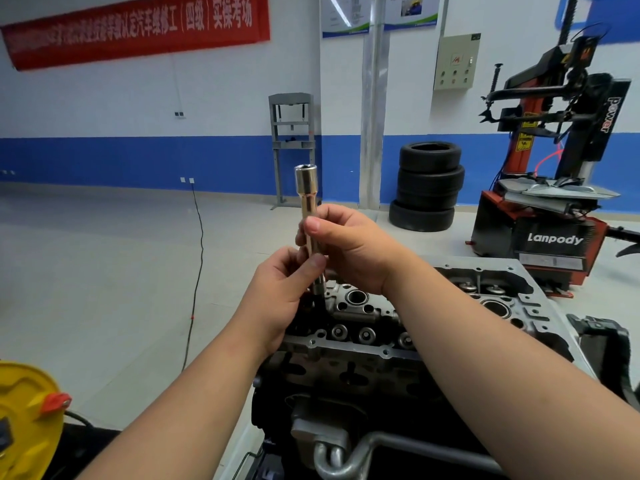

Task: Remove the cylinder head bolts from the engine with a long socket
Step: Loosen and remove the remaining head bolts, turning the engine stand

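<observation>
Both hands on long socket point(309, 216), upright above engine point(374, 327): left hand point(277, 292) grips lower end, right hand point(349, 247) pinches middle. Grey tile floor point(104, 271), blue-banded wall point(138, 157), tyre stack point(427, 187), tyre changer point(550, 188) behind.

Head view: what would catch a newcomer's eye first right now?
The shiny long socket, held upright at centre by the left hand and right hand. Below lies the engine; a stack of tyres stands behind.
</observation>
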The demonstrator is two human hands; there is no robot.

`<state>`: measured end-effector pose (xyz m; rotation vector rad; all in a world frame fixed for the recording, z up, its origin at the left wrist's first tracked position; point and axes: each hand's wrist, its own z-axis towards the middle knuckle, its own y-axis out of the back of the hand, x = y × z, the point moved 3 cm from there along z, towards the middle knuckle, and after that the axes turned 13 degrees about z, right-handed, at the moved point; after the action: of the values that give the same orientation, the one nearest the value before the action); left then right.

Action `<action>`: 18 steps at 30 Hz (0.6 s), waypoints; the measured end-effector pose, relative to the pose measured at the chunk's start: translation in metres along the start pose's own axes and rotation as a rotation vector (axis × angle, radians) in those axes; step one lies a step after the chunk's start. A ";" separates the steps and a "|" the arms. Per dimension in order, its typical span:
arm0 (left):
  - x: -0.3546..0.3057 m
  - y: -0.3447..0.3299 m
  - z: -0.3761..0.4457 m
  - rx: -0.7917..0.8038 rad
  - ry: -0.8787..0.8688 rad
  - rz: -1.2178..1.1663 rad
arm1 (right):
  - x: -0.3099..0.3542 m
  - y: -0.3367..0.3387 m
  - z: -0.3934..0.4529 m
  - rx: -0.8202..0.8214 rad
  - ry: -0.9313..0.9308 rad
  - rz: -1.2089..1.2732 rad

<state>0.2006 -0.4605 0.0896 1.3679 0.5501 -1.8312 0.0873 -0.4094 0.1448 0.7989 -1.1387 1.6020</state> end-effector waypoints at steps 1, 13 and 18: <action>0.000 0.000 0.000 0.016 0.001 -0.005 | 0.000 0.000 0.000 0.016 -0.014 -0.004; -0.002 0.001 -0.002 0.031 0.008 -0.039 | 0.000 -0.001 0.000 0.007 -0.015 0.004; -0.002 0.001 -0.003 0.096 0.014 -0.097 | -0.001 -0.001 0.000 0.019 -0.045 -0.034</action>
<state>0.2034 -0.4579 0.0904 1.4405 0.5497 -1.9494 0.0883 -0.4100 0.1441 0.8661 -1.1369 1.5757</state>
